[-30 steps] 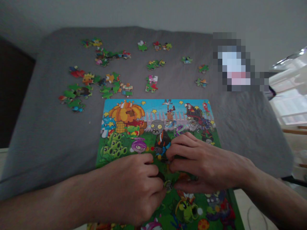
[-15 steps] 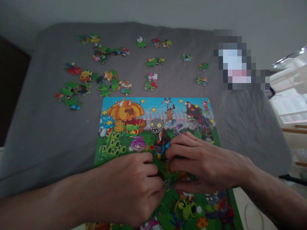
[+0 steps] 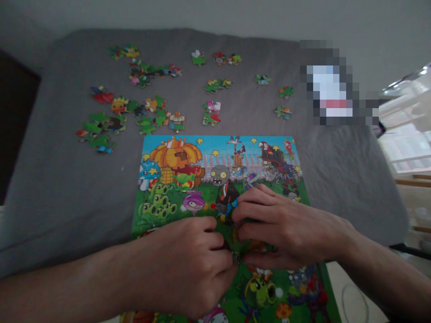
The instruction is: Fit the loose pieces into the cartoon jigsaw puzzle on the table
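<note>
A colourful cartoon jigsaw puzzle lies flat on a grey cloth-covered surface. Both my hands rest on its middle. My left hand is curled, its fingers pinched together at a small dark bit that I cannot make out. My right hand lies just right of it, fingers bent and pressed close, fingertips touching the puzzle near the grey zombie figure. The fingertips of both hands almost meet. What sits between them is hidden.
Several loose puzzle pieces lie scattered on the cloth beyond the puzzle, at left and along the back. A blurred-out patch sits at the back right. The surface's right edge drops off toward bright furniture.
My left hand's fingers have closed in slightly toward my right hand. The view has shifted a little; the puzzle and loose pieces stay put.
</note>
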Available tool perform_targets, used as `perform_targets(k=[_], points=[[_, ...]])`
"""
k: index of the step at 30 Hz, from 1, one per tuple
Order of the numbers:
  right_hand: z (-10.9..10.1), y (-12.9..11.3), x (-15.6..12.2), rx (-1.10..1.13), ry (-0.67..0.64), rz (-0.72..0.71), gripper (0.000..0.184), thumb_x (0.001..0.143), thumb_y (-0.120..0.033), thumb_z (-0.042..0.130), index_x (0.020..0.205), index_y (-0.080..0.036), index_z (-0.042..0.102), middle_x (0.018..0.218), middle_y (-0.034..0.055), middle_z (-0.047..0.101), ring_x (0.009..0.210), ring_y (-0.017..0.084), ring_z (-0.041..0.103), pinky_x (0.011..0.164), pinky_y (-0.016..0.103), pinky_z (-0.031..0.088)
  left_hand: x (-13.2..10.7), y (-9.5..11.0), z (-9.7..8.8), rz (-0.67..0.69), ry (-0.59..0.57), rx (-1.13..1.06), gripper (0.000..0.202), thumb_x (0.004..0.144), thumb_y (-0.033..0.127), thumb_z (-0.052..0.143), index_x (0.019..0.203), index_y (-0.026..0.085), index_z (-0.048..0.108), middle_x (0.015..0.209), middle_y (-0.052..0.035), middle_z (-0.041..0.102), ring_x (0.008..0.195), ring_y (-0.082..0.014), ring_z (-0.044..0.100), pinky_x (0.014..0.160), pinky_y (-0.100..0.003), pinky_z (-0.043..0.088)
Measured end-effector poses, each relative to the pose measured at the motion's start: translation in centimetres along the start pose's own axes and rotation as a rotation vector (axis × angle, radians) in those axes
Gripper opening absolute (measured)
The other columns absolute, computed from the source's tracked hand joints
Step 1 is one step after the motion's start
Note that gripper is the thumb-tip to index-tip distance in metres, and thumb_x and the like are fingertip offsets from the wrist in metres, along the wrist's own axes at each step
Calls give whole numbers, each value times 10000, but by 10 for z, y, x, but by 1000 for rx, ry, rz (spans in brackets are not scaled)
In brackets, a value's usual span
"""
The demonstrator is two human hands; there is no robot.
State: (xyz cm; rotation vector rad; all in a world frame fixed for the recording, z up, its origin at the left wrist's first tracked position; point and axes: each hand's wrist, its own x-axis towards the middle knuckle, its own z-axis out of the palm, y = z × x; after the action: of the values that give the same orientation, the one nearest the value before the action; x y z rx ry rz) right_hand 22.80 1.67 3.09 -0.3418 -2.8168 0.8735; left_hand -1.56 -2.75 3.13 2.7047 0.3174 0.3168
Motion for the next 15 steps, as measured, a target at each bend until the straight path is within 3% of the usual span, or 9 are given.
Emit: perform_targets(k=[15], points=[[-1, 0, 0, 9, -1, 1, 162, 995, -316, 646, 955, -161, 662, 1105, 76, 675, 1088, 224, 538, 952, 362, 411, -4, -4, -2, 10, -11, -1, 58, 945, 187, 688, 952, 201, 744, 685, 39, 641, 601, -164, 568, 630, -374, 443]])
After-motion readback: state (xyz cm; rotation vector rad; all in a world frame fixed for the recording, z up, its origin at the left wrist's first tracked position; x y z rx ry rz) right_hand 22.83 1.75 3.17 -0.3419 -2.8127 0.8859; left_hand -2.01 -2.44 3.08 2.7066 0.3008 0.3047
